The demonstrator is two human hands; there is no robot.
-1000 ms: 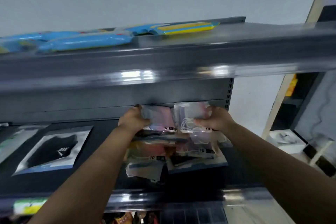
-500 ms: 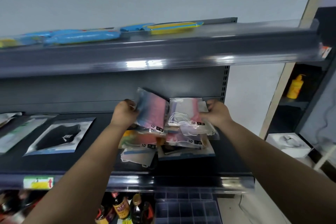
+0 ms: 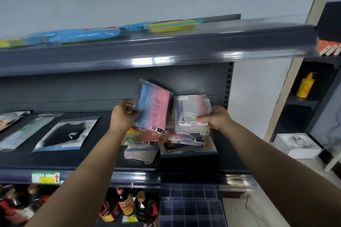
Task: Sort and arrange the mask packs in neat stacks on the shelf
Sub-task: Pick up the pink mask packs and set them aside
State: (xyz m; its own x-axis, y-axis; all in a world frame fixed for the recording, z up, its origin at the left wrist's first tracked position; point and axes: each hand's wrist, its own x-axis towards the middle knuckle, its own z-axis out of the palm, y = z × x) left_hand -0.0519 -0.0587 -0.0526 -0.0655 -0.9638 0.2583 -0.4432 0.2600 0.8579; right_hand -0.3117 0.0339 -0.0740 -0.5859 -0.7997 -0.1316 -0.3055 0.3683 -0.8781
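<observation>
Left hand (image 3: pixel 123 116) grips a blue-and-pink clear-plastic mask pack (image 3: pixel 154 108) – right hand (image 3: pixel 215 119), beside it, grips a clear white-mask pack (image 3: pixel 191 112).

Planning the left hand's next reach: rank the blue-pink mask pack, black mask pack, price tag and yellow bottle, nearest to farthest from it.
1. blue-pink mask pack, held in the left hand.
2. black mask pack, on the shelf, leftward.
3. price tag, lower left, on the shelf edge.
4. yellow bottle, far right.

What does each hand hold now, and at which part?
Left hand grips the blue-and-pink mask pack at its left edge; right hand holds the clear pack of white-looped masks at its right edge.
</observation>
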